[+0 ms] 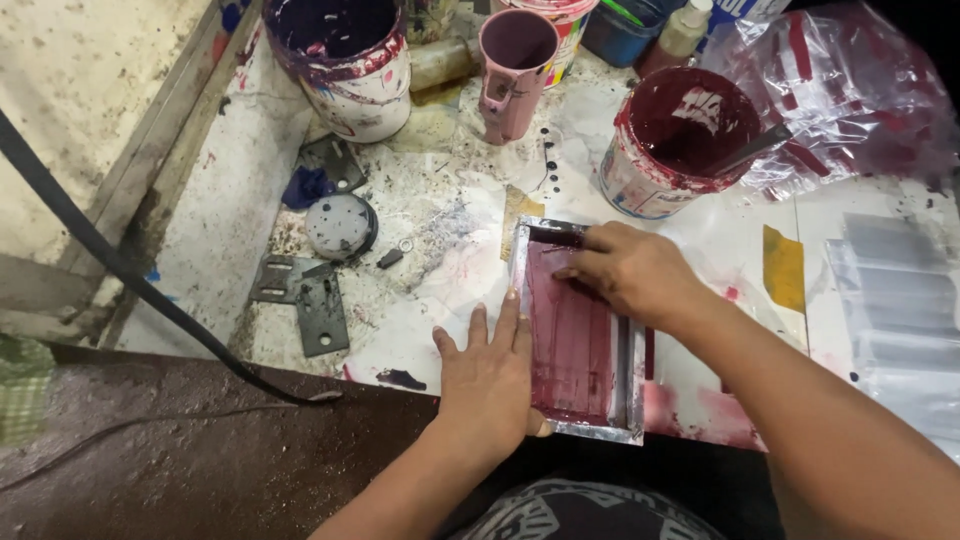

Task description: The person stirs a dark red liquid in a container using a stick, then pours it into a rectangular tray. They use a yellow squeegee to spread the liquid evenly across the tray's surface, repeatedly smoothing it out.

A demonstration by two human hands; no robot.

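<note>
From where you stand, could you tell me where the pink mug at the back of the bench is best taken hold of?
Probably by the handle of the pink mug. The mug stands upright and open-topped, and the handle juts from its near-left side, towards the person. A hand coming from the front could close round it; the white bucket crowds its left, so I would avoid that side.

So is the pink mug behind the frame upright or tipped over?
Upright: the pink mug stands on the table, its open mouth facing up and its inside looking empty.
</note>
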